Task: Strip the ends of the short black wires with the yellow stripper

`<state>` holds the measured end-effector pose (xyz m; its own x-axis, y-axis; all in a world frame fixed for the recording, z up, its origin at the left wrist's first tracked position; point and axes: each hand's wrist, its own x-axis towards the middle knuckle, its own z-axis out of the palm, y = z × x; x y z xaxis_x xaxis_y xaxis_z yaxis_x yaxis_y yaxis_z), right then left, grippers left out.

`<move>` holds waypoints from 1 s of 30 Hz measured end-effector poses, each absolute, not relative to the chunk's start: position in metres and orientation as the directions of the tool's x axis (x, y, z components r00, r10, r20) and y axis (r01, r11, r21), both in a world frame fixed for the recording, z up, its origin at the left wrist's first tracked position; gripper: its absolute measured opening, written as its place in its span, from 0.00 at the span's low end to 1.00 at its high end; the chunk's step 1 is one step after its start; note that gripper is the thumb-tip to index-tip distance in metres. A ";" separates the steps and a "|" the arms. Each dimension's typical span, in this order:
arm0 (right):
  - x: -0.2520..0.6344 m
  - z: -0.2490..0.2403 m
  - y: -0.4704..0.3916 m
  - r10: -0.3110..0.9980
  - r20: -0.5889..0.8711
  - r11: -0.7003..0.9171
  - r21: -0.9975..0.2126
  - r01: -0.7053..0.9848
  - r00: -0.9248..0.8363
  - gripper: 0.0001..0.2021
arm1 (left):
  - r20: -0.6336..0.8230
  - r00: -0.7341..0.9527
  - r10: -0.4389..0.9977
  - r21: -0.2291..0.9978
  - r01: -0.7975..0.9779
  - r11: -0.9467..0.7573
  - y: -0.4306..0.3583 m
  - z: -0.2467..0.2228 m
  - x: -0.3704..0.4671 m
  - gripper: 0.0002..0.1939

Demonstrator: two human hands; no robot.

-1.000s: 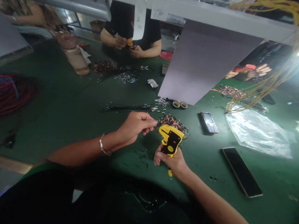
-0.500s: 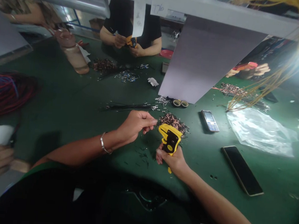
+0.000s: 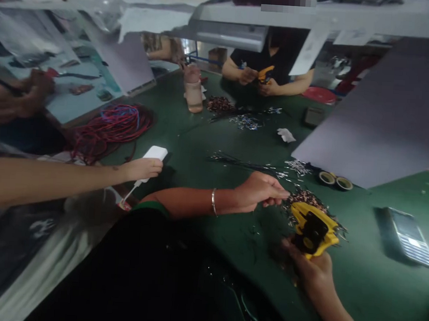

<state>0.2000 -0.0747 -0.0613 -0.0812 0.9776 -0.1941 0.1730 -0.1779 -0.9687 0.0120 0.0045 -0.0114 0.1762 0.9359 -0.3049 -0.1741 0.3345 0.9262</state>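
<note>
My left hand (image 3: pixel 261 192), with a silver bangle at the wrist, is pinched closed beside a pile of short copper and black wire pieces (image 3: pixel 308 197); what its fingertips hold is too small to make out. My right hand (image 3: pixel 311 270) grips a yellow and black hand tool (image 3: pixel 314 229), whose head lies over the near side of that pile. Long black wires with bare tips (image 3: pixel 247 163) lie beyond my left hand. A small heap of silvery bits (image 3: pixel 297 167) and two tape rolls (image 3: pixel 335 180) sit behind the wire pile.
Another person's hand (image 3: pixel 144 170) holds a white device (image 3: pixel 155 154) left of my forearm. A keypad phone (image 3: pixel 411 238) lies at the right. Red and blue wire coils (image 3: pixel 118 125), a bottle (image 3: pixel 194 91) and a slanted grey panel (image 3: pixel 380 112) stand farther back. A person across works with a similar tool.
The view has swung left, bringing the other person's arm and white device into sight. The large phone has left view. My left hand stays pinched; my right hand still holds the tool.
</note>
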 end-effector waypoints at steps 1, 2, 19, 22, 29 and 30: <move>0.202 -0.060 -0.075 0.984 -0.171 -0.157 -0.966 0.208 -0.054 0.16 | -0.297 0.141 0.944 0.928 -0.190 0.321 0.007 -0.012 0.010 0.10; 0.204 -0.060 -0.076 0.987 -0.156 -0.146 -0.959 0.242 -0.023 0.16 | -0.285 0.136 0.949 0.929 -0.203 0.309 0.009 -0.012 0.008 0.10; 0.197 -0.054 -0.069 0.944 -0.181 -0.190 -0.982 -0.008 -0.276 0.15 | -0.133 0.082 0.988 0.980 -0.135 0.144 0.007 -0.004 0.011 0.07; 0.197 -0.055 -0.064 0.919 -0.183 -0.232 -0.967 -0.103 -0.350 0.17 | -0.118 0.088 0.989 0.985 -0.117 0.128 0.007 -0.003 0.011 0.07; 0.194 -0.055 -0.065 0.874 -0.174 -0.287 -0.938 -0.193 -0.454 0.13 | -0.084 0.085 0.993 0.991 -0.101 0.092 0.003 -0.001 0.013 0.08; 0.193 -0.055 -0.066 0.872 -0.167 -0.284 -0.938 -0.200 -0.459 0.13 | -0.087 0.086 0.992 0.991 -0.096 0.095 0.002 0.000 0.013 0.09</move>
<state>0.1934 -0.0655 -0.0553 -0.4594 0.8724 -0.1667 -0.1997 -0.2843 -0.9377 0.0130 0.0023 -0.0003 0.0864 0.9925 -0.0866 -0.0961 0.0949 0.9908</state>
